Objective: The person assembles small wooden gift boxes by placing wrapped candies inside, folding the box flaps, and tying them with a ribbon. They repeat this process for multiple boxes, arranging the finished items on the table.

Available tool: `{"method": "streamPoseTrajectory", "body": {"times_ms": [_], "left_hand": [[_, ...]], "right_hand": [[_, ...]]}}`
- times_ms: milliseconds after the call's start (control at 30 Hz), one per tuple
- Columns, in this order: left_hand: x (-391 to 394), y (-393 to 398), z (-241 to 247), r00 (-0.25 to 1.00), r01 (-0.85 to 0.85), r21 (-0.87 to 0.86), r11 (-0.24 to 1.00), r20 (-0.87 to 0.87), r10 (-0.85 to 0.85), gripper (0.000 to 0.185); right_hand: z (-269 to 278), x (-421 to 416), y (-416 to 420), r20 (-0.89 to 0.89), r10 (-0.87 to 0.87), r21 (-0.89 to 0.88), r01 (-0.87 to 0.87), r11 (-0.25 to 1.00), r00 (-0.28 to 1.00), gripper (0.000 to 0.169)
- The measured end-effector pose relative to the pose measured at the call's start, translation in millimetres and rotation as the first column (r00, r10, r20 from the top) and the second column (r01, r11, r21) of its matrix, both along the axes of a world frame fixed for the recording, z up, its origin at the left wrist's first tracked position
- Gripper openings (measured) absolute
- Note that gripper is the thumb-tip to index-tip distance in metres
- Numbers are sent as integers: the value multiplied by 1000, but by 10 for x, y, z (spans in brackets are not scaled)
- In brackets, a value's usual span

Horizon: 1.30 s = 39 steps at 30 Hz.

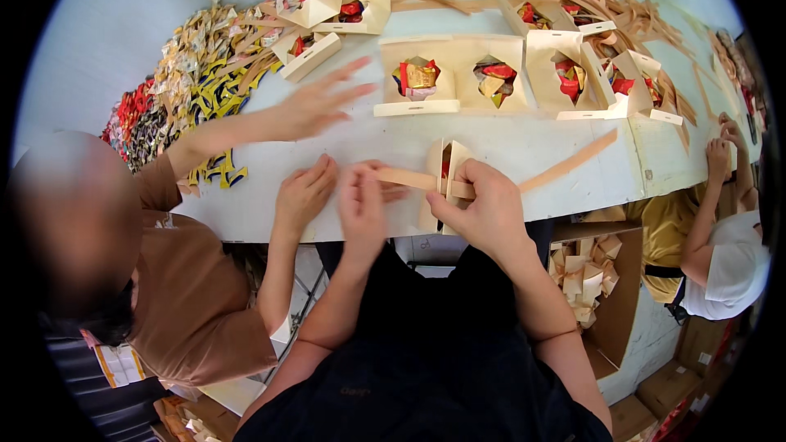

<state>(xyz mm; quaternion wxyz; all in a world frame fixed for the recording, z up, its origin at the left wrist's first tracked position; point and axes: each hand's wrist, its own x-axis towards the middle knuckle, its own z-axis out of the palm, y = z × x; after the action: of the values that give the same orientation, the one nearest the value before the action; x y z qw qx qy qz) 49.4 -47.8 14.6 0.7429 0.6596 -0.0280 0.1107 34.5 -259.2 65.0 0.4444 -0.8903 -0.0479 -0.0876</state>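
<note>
At the table's near edge, my right hand (485, 209) grips a small cream card box (435, 162) whose two top panels stand close together. A bit of red shows in the gap between them. A flat tan ribbon (408, 178) crosses the box at the panels, and its left end runs to my left hand (363, 209). Motion blurs that hand, its fingers closed around the ribbon end. Right of my right hand, a length of tan ribbon (571, 161) slants across the table; whether it is the same piece is hidden by the hand.
Open card boxes (490, 43) with wrapped sweets stand ahead. Tan ribbons (638, 15) are heaped at the back right, loose wrapped sweets (184, 67) at the left. A co-worker's arm (270, 123) reaches in from the left. Beside my right leg, a carton (623, 294) holds folded boxes.
</note>
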Motion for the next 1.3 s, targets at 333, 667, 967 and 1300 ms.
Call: {"method": "streamPoseTrajectory", "body": {"times_ms": [333, 667, 967, 1300], "left_hand": [[-375, 145, 148, 799, -568, 504, 651, 527, 290, 22], [-191, -317, 328, 995, 94, 503, 859, -11, -102, 23], [-29, -655, 303, 963, 270, -346, 898, 86, -257, 21], [265, -632, 254, 851, 452, 355, 818, 103, -515, 21]], "right_hand": [[-38, -28, 7, -48, -53, 56, 55, 997, 997, 38], [-101, -41, 3, -92, -62, 132, 73, 989, 994, 36], [-16, -26, -25, -114, -50, 60, 57, 997, 992, 41], [625, 188, -487, -315, 391, -5, -413, 911, 865, 43]]}}
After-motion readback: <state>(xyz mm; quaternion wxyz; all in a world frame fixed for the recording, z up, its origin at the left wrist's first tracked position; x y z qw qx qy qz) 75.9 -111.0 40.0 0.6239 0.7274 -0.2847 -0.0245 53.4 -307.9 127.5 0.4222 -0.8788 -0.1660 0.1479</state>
